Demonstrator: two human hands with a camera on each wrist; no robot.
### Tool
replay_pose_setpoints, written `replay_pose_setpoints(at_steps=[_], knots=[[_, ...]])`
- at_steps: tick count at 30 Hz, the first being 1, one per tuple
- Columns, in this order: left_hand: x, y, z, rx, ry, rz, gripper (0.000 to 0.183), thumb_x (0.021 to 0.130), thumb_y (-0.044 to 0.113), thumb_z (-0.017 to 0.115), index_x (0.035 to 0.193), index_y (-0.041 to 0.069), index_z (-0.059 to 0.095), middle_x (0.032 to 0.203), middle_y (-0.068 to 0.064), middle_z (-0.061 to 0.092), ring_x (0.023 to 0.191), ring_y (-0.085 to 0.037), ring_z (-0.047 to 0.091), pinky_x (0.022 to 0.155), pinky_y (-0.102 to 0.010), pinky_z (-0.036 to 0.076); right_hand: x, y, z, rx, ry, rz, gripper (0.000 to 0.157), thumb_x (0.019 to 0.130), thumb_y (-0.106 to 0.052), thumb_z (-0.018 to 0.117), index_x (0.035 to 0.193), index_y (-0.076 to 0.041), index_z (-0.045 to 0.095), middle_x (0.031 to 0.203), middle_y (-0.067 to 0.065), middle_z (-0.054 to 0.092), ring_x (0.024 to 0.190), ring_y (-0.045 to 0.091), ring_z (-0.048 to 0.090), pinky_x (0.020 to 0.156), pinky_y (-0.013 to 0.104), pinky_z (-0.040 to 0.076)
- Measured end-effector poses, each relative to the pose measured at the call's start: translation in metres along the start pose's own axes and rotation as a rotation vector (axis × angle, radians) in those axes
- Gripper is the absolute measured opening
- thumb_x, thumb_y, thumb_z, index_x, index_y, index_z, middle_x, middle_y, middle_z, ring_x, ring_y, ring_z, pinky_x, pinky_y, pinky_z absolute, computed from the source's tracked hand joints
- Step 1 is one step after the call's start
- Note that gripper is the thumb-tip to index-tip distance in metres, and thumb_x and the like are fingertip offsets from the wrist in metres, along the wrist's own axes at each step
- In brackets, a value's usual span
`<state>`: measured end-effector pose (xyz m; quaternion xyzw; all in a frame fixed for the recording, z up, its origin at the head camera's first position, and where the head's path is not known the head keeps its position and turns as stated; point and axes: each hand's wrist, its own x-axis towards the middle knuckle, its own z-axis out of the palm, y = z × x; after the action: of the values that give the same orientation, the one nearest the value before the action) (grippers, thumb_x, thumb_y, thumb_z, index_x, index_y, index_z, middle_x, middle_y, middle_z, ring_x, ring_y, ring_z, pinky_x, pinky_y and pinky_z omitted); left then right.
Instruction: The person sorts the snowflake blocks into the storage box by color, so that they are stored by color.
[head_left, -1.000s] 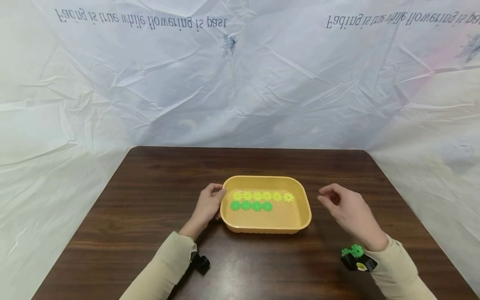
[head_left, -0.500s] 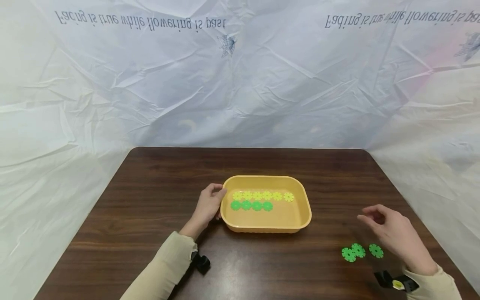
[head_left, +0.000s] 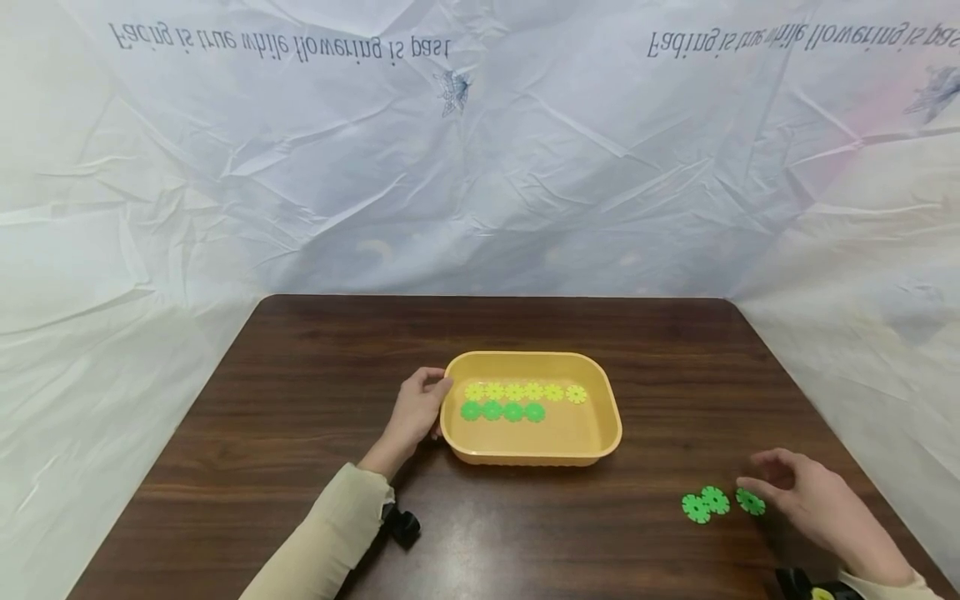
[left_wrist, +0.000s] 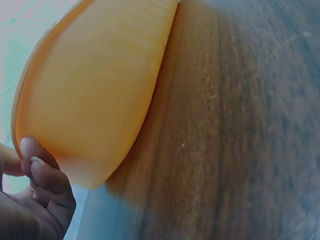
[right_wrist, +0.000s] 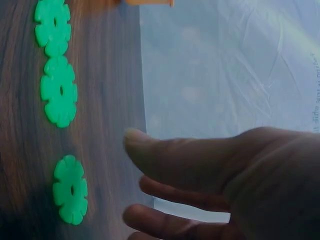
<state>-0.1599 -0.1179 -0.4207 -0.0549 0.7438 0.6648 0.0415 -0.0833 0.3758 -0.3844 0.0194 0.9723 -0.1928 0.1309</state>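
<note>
My left hand (head_left: 412, 410) pinches the left rim of a yellow plastic tray (head_left: 540, 454), thumb on top and fingers below the edge. Inside the tray, a row of yellow flower-shaped discs (head_left: 513, 392) lies above a shorter row of green flower-shaped discs (head_left: 513, 412). At the right, my right hand (head_left: 828, 504) hovers over the table with thumb and fingers apart, holding nothing. Right by its thumb is a single green notched disc (right_wrist: 70, 190). Two more green discs (head_left: 705, 504) lie just left of it, one overlapping the other's edge.
A dark wood-grain table (head_left: 337, 333) carries everything. White printed plastic sheeting (head_left: 480, 167) hangs behind it and along both sides. Black wrist cameras (head_left: 402, 527) are strapped at both cuffs.
My right hand has moved right and toward the near side, from beside the tray to the loose green discs, uncovering them. The left hand and tray stay put.
</note>
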Motion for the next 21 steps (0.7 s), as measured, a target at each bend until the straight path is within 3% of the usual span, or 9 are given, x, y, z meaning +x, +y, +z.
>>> replay_pose_setpoints(at_steps=[8, 14, 21], knots=[[0.0, 0.0, 0.0, 0.001, 0.004, -0.005, 0.033, 0.1, 0.02, 0.055, 0.126, 0.001, 0.051, 0.091, -0.024, 0.066, 0.037, -0.014, 0.044, 0.035, -0.026, 0.039, 0.001, 0.006, 0.008, -0.015, -0.038, -0.04, 0.062, 0.086, -0.052, 0.068, 0.116, 0.003, 0.061, 0.096, 0.004, 0.064, 0.084, 0.022, 0.061, 0.066, 0.043, 0.051], [0.0, 0.0, 0.0, 0.006, 0.01, -0.008, 0.033, 0.1, 0.02, 0.055, 0.126, 0.001, 0.051, 0.092, -0.025, 0.066, 0.037, -0.014, 0.044, 0.035, -0.026, 0.04, 0.003, 0.007, 0.013, 0.01, -0.098, -0.002, 0.067, 0.082, -0.052, 0.071, 0.115, 0.005, 0.059, 0.095, 0.003, 0.063, 0.084, 0.023, 0.061, 0.066, 0.042, 0.051], [0.0, 0.0, 0.0, 0.005, 0.008, -0.007, 0.033, 0.1, 0.021, 0.055, 0.126, 0.001, 0.051, 0.092, -0.025, 0.066, 0.037, -0.014, 0.044, 0.035, -0.027, 0.04, 0.003, 0.008, 0.016, 0.0, -0.093, 0.013, 0.058, 0.081, -0.049, 0.074, 0.108, 0.002, 0.062, 0.091, 0.002, 0.062, 0.079, 0.018, 0.059, 0.064, 0.04, 0.05]])
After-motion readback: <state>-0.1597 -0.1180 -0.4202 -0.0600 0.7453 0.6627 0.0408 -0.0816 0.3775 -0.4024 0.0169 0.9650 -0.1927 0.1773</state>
